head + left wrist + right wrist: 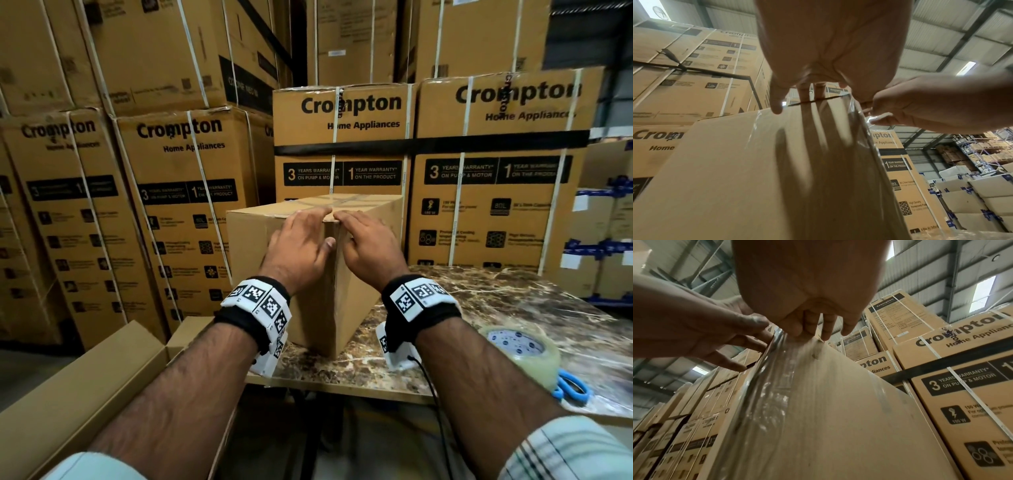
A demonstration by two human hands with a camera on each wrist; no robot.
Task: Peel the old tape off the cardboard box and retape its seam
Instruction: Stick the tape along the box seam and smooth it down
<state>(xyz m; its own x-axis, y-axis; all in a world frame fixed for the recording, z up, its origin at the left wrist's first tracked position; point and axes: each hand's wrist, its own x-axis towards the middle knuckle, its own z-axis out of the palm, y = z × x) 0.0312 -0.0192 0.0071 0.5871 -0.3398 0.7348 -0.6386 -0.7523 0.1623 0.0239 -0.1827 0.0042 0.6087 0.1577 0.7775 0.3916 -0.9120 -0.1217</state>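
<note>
Left hand [297,247]: fingers spread, flat against cardboard box [274,236] top corner, frame centre. Right hand [368,245]: fingertips pressing clear tape [774,369] there.

One plain cardboard box [284,246] stands near the far left corner of the tabletop [513,301]. One tape roll [522,349] and one pair of blue scissors [572,389] lie by the right edge. Two hands [301,246] [371,248] touch the box. Printed big boxes [342,144] behind: maybe ten.

stacked Crompton cartons [342,144], marble table [513,298], blue scissors [572,389]
</note>
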